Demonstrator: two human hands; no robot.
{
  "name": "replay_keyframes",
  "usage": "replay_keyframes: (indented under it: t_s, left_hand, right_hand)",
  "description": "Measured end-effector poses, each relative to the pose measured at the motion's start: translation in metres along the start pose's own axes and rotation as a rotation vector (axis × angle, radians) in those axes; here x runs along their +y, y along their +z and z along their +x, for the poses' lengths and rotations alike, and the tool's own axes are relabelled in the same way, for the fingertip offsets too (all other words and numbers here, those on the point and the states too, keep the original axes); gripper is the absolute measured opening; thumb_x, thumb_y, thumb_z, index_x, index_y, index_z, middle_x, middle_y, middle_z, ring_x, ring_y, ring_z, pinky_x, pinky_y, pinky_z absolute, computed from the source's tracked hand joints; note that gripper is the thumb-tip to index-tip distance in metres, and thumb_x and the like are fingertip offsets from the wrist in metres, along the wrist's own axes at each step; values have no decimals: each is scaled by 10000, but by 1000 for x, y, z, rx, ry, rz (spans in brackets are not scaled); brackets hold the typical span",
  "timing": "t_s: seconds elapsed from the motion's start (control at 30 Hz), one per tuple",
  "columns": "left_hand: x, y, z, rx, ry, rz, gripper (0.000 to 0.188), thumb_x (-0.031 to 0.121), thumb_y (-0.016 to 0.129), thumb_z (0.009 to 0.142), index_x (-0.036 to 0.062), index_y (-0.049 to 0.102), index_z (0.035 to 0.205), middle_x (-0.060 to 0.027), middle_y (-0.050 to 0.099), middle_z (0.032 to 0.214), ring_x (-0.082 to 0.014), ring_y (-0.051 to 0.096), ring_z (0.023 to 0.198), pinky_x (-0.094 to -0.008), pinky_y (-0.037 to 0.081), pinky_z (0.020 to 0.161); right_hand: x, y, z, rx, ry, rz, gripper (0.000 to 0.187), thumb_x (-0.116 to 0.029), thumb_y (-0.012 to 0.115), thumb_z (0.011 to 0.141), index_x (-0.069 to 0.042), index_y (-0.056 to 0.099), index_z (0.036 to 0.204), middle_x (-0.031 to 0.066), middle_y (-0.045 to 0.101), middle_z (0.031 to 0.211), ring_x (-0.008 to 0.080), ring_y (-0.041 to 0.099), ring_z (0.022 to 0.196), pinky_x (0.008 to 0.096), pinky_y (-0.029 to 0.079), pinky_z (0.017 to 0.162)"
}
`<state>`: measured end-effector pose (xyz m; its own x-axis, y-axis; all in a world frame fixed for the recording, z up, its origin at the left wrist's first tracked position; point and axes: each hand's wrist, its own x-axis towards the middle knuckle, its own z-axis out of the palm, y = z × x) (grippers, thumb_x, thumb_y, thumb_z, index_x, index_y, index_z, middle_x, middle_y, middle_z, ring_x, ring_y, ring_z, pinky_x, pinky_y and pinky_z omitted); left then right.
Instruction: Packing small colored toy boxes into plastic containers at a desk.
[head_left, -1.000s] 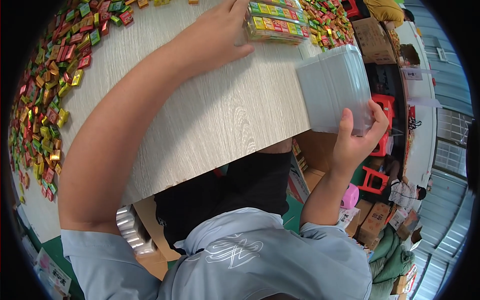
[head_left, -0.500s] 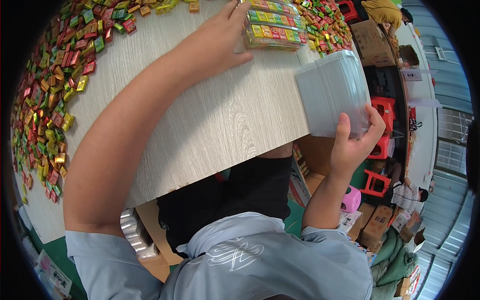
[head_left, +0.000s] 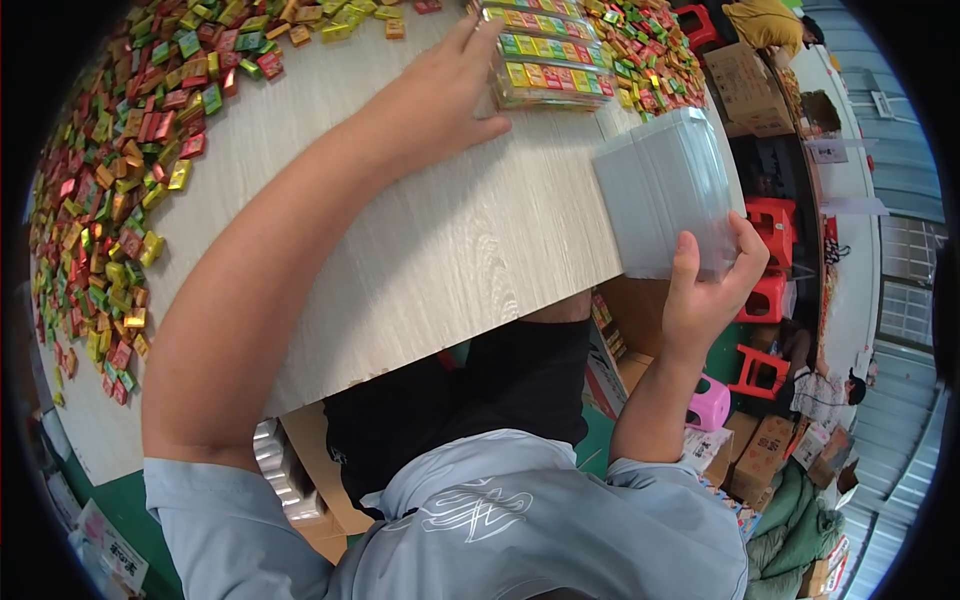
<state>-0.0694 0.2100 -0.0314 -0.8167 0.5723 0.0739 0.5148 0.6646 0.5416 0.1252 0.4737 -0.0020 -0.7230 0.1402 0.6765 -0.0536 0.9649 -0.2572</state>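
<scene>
My left hand [head_left: 452, 98] reaches to the far side of the table, its fingers against the left side of a stack of clear plastic boxes [head_left: 553, 75] packed with rows of small colourful wrapped pieces. The thumb stands apart from the other fingers and nothing shows in the palm. Around the near right corner of a stack of clear, empty-looking plastic trays [head_left: 660, 190] at the table's right edge, my right hand [head_left: 712, 295] has its thumb and fingers closed. Some of the left fingertips are hard to make out.
Loose wrapped pieces [head_left: 125, 215] cover the table's left and far edges, with another heap [head_left: 655, 60] at the far right. Red stools [head_left: 765, 298], a pink stool [head_left: 709, 402] and cardboard boxes [head_left: 745, 85] stand to the right. Other people are farther off.
The whole view has shifted slightly. Both hands stay in nearly the same places against the two stacks.
</scene>
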Motion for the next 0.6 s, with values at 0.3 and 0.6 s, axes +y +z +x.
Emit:
replay_keyframes:
  t_s: [0.3,0.6]
  left_hand:
    - [-28,6,-2,371,174,-76,880,516,612,947,-45,352,1573,-321,417,1592,-459,469,1444,-560,335,1203]
    - [-51,-76,-23,643,54,11,534,274,686,1014,-37,552,1427,-215,607,1424,-322,620,1251,-435,476,1091]
  right_hand:
    - [-9,-4,-2,-153,-182,275,609,-331,823,878,-21,574,1339,148,565,1260,293,592,1134,404,489,1002]
    - [-64,21,31,-588,-723,796,670,-334,878,851,-93,592,1407,197,617,1319,363,670,1077,422,562,912]
